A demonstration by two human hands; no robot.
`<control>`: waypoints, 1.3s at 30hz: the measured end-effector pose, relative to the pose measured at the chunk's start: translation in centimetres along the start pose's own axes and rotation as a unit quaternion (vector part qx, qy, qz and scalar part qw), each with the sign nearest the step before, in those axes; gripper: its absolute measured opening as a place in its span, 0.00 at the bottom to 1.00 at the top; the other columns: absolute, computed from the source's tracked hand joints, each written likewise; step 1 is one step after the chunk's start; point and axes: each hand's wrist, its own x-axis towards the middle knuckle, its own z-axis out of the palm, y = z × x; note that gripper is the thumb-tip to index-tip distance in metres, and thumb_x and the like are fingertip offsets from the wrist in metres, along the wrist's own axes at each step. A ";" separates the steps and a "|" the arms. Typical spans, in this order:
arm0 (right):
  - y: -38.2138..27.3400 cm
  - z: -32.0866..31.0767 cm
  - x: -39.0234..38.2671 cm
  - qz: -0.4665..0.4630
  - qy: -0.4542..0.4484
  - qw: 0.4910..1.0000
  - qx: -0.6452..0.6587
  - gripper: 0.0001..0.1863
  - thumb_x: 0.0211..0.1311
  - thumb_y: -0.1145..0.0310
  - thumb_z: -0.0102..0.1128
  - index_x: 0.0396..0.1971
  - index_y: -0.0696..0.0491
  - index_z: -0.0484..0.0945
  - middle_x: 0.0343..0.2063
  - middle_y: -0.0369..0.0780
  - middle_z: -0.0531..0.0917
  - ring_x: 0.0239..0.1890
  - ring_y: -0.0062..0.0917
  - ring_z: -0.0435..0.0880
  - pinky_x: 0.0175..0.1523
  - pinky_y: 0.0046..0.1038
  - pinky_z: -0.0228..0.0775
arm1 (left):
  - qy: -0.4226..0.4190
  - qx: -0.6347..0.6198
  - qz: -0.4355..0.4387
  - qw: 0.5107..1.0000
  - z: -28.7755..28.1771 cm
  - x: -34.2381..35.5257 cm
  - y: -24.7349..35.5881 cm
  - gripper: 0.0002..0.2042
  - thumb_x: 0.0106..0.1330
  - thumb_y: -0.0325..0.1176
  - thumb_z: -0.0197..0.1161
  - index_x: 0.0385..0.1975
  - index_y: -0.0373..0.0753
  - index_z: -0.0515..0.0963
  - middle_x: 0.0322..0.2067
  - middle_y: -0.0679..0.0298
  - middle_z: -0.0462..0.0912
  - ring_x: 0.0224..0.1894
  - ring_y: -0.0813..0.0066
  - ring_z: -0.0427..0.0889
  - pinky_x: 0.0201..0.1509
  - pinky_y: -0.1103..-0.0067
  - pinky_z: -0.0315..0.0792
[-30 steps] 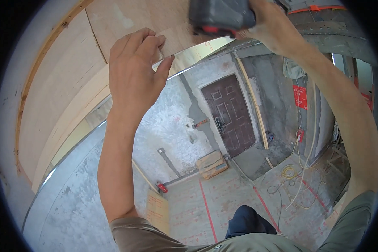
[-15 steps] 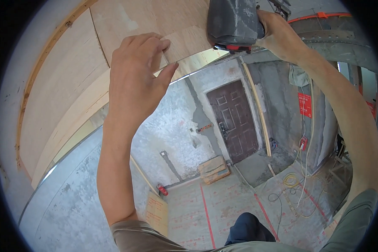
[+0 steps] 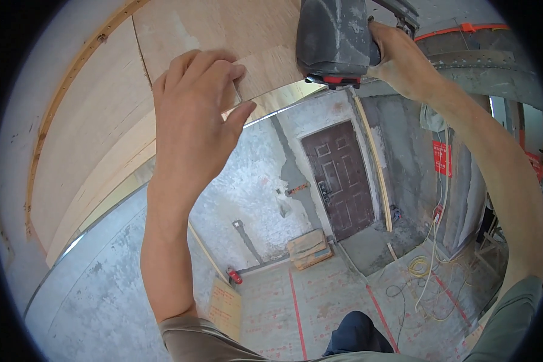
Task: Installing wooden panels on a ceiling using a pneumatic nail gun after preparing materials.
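Observation:
Overhead, a pale plywood panel [image 3: 253,30] spans the top of the view. My left hand [image 3: 196,102] is raised to its lower edge, fingers bent against the face and thumb below the edge; the fingertips partly hide the contact. My right hand [image 3: 401,57] is closed round the handle of a dusty black nail gun [image 3: 333,36] with red trim. The tool's body is up against the panel, right of my left hand, and its top is cut off by the picture's upper edge.
A wooden strip [image 3: 60,99] curves along the upper left. Below are a brown door [image 3: 338,175], stacked boxes [image 3: 309,247] by the wall, a red fire extinguisher [image 3: 234,275], a leaning board [image 3: 225,308], and cables with a yellow coil [image 3: 418,266] on the covered floor.
The view has shifted slightly, so the room sits a little lower. Both hands keep their places at the panel and on the nail gun.

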 end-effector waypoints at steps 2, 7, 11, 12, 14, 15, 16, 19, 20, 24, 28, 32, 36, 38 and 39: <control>0.2 0.3 0.0 0.008 0.014 0.999 -0.040 0.24 0.44 0.84 0.68 0.46 0.65 0.74 0.39 0.52 0.84 0.45 0.40 0.84 0.54 0.35 0.72 | 0.003 0.068 0.029 0.997 0.5 0.4 0.8 0.22 0.50 0.29 0.79 0.47 0.38 0.82 0.57 0.60 0.79 0.62 0.57 0.73 0.67 0.67 0.65; -0.3 0.1 0.2 0.035 0.019 0.999 -0.010 0.26 0.44 0.72 0.79 0.45 0.61 0.80 0.38 0.48 0.87 0.44 0.42 0.86 0.52 0.37 0.74 | 0.066 0.093 0.057 0.992 5.1 1.6 4.5 0.15 0.55 0.29 0.67 0.42 0.30 0.80 0.53 0.48 0.79 0.60 0.52 0.74 0.64 0.65 0.65; -0.1 0.0 0.0 0.084 -0.014 0.994 0.070 0.23 0.46 0.76 0.76 0.44 0.62 0.79 0.36 0.46 0.88 0.43 0.33 0.87 0.52 0.33 0.74 | 0.028 0.085 0.023 0.996 5.8 2.2 5.8 0.23 0.59 0.35 0.71 0.49 0.26 0.77 0.57 0.46 0.78 0.63 0.52 0.73 0.67 0.64 0.63; -0.4 -0.1 0.0 0.079 -0.016 0.994 0.068 0.23 0.46 0.76 0.76 0.44 0.62 0.79 0.36 0.46 0.88 0.43 0.33 0.87 0.52 0.33 0.74 | 0.044 0.100 0.019 0.994 6.1 2.3 6.1 0.23 0.58 0.35 0.71 0.49 0.26 0.77 0.56 0.46 0.78 0.61 0.52 0.74 0.66 0.64 0.64; -0.8 -0.3 0.0 0.120 -0.029 0.989 0.086 0.22 0.46 0.78 0.75 0.44 0.63 0.79 0.35 0.46 0.88 0.42 0.27 0.87 0.52 0.31 0.74 | 0.062 0.117 0.011 0.991 6.3 2.1 6.1 0.23 0.58 0.35 0.72 0.48 0.26 0.77 0.54 0.45 0.79 0.60 0.51 0.75 0.66 0.64 0.65; -0.6 -0.2 0.0 0.120 -0.029 0.989 0.083 0.22 0.46 0.78 0.75 0.44 0.63 0.79 0.35 0.46 0.88 0.42 0.27 0.87 0.52 0.31 0.74 | 0.083 0.076 0.007 0.994 6.4 2.1 5.9 0.22 0.58 0.35 0.71 0.48 0.26 0.78 0.53 0.46 0.79 0.60 0.52 0.75 0.66 0.64 0.65; -0.1 0.1 0.0 0.121 -0.027 0.988 0.093 0.22 0.45 0.78 0.76 0.44 0.63 0.80 0.36 0.46 0.88 0.42 0.28 0.87 0.53 0.31 0.74 | 0.104 0.035 0.004 0.994 6.6 2.1 5.8 0.21 0.58 0.35 0.71 0.47 0.27 0.78 0.53 0.47 0.80 0.59 0.52 0.75 0.66 0.63 0.65; 1.3 0.5 -0.1 0.112 -0.024 0.989 0.095 0.22 0.45 0.78 0.77 0.43 0.64 0.80 0.37 0.46 0.88 0.43 0.28 0.87 0.54 0.30 0.74 | 0.069 0.034 0.013 0.997 6.7 2.2 5.3 0.20 0.58 0.33 0.71 0.47 0.27 0.78 0.50 0.47 0.80 0.57 0.51 0.76 0.64 0.62 0.66; 1.7 0.5 -0.2 0.103 -0.023 0.991 0.088 0.22 0.45 0.78 0.77 0.42 0.64 0.80 0.37 0.45 0.88 0.43 0.29 0.87 0.54 0.31 0.74 | 0.070 0.034 0.013 0.997 7.1 2.3 5.2 0.20 0.58 0.33 0.71 0.47 0.27 0.78 0.50 0.47 0.80 0.57 0.51 0.76 0.64 0.62 0.66; 2.7 1.0 0.1 0.100 -0.005 0.988 0.120 0.23 0.44 0.76 0.79 0.42 0.64 0.80 0.39 0.45 0.88 0.43 0.30 0.86 0.54 0.31 0.73 | 0.133 0.075 0.036 0.988 8.3 3.1 5.2 0.21 0.57 0.31 0.70 0.48 0.27 0.78 0.48 0.48 0.80 0.53 0.52 0.76 0.59 0.64 0.67; 3.3 1.2 -0.1 0.104 0.006 0.981 0.162 0.26 0.41 0.73 0.81 0.43 0.63 0.81 0.39 0.45 0.88 0.43 0.29 0.85 0.55 0.31 0.73 | 0.148 -0.030 0.027 0.988 8.2 3.3 5.5 0.22 0.57 0.31 0.69 0.50 0.26 0.77 0.46 0.50 0.78 0.52 0.54 0.75 0.58 0.64 0.66; 1.9 0.5 -0.2 0.112 0.001 0.985 0.131 0.29 0.40 0.71 0.83 0.44 0.63 0.80 0.39 0.43 0.87 0.43 0.28 0.84 0.56 0.30 0.73 | 0.134 0.035 0.050 0.989 9.3 3.3 4.8 0.23 0.57 0.31 0.69 0.51 0.25 0.77 0.44 0.51 0.78 0.51 0.55 0.74 0.58 0.63 0.65; 0.3 -1.9 -1.3 0.101 0.008 0.988 0.113 0.29 0.44 0.69 0.82 0.46 0.64 0.79 0.38 0.41 0.87 0.43 0.27 0.84 0.55 0.30 0.74 | 0.153 0.050 0.038 0.986 9.2 3.4 5.2 0.23 0.55 0.31 0.69 0.50 0.27 0.77 0.42 0.53 0.78 0.51 0.56 0.74 0.57 0.64 0.64; 1.8 -3.1 -2.0 0.237 -0.018 0.968 0.084 0.28 0.50 0.66 0.79 0.48 0.63 0.77 0.36 0.38 0.86 0.41 0.23 0.83 0.50 0.28 0.75 | 0.145 0.044 0.036 0.988 9.5 3.4 5.0 0.22 0.55 0.30 0.69 0.50 0.28 0.77 0.42 0.53 0.77 0.51 0.57 0.75 0.57 0.64 0.64; 1.3 -4.1 -2.2 0.238 -0.017 0.968 0.082 0.28 0.50 0.66 0.79 0.48 0.63 0.77 0.36 0.38 0.86 0.41 0.23 0.83 0.50 0.28 0.75 | 0.166 0.046 0.044 0.984 9.7 3.4 5.0 0.22 0.55 0.30 0.69 0.49 0.28 0.77 0.43 0.54 0.77 0.52 0.57 0.75 0.58 0.64 0.64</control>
